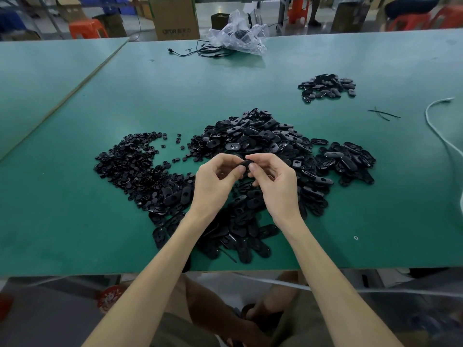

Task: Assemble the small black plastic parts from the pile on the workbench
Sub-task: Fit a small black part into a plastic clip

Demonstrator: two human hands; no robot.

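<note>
While our left hand [213, 181] and right hand [273, 181] pinch one small black part [246, 163] together above the big pile [263, 136] on the table [75, 196], we think it may slip and drop into the pile if we push crooked.

Small heap [327, 87] behind-right of pile [255, 141]

Green table [75, 221]: large pile of black oval parts [253, 136] at centre, smaller round pieces [130, 164] adjoining on its left. Separate small pile [327, 87] far right. Clear bag [238, 33] and black cable [200, 50] at far edge. White cord [434, 128] at right, apparently two cable ties [383, 113] near it.
</note>
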